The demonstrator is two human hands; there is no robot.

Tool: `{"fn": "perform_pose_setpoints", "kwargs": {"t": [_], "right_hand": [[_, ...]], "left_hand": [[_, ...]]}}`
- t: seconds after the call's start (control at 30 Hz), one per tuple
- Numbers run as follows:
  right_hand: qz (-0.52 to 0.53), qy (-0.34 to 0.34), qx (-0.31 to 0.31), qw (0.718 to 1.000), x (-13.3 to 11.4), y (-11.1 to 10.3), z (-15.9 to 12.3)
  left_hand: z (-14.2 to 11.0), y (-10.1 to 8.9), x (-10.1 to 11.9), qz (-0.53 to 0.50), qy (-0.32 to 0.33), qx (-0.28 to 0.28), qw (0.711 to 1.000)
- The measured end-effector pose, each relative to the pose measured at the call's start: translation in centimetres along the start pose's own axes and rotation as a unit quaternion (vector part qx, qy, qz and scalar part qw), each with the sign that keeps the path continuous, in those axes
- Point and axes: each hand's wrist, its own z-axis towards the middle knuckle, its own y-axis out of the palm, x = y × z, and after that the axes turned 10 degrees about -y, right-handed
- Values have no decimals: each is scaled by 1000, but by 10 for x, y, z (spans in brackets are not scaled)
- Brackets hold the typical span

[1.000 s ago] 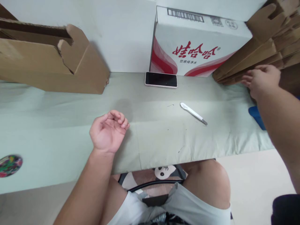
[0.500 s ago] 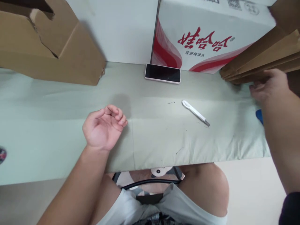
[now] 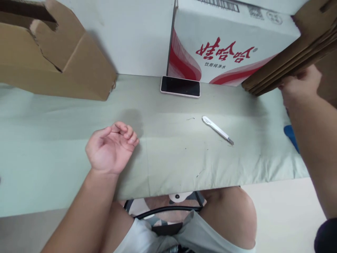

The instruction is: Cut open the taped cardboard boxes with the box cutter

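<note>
Palm up over the table cloth, my left hand (image 3: 112,147) holds nothing; its fingers are loosely curled and apart from the thumb. At the far right, my right hand (image 3: 300,86) is closed at the lower edge of a stack of folded cardboard boxes (image 3: 286,59). Some of its fingers are hidden behind the cardboard. The stack leans beside a white and red water carton (image 3: 221,49). Between my hands lies a white utility knife (image 3: 217,130) with its metal tip toward the lower right.
A phone (image 3: 180,87) lies face up against the carton's base. An open brown cardboard box (image 3: 79,70) stands at the left on the pale green table cloth (image 3: 163,151). Something blue (image 3: 291,137) shows by my right forearm.
My right hand has reached in to the cardboard stack and closed at its edge; the folded boxes are pressed closer together and shifted. My left hand stays palm up. The view has shifted slightly.
</note>
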Motion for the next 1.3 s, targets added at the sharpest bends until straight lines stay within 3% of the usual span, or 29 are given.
{"fn": "perform_pose_setpoints", "kwargs": {"t": [0.17, 0.33, 0.53, 0.7, 0.83, 1.0, 1.07, 1.13, 1.3], "right_hand": [[-93, 106, 4, 990, -34, -3, -4], [-85, 123, -129, 980, -44, -7, -24], [-50, 65, -277, 957, -47, -24, -67], [-56, -81, -386, 917, -87, -69, -81], [-82, -177, -451, 871, -146, -91, -77], [-74, -286, -489, 821, -247, -80, -85], [-66, -322, -478, 815, -296, -69, -93], [-46, -400, -464, 789, -348, -55, -103], [52, -515, -320, 794, -475, -5, -121]], "left_hand": [[-2, 0, 0, -5, 5, -1, 1000], [-2, 1, 2, -3, 5, 4, 1000], [-7, 4, 8, -23, 13, 9, 1000], [-19, 7, 15, -64, 28, 18, 997], [-36, 4, 23, -101, 37, 10, 994], [-61, -14, 42, -143, 62, 4, 988], [-68, -23, 51, -159, 75, 8, 984], [-73, -32, 60, -175, 83, 13, 981], [-77, -44, 73, -214, 88, 27, 973]]}}
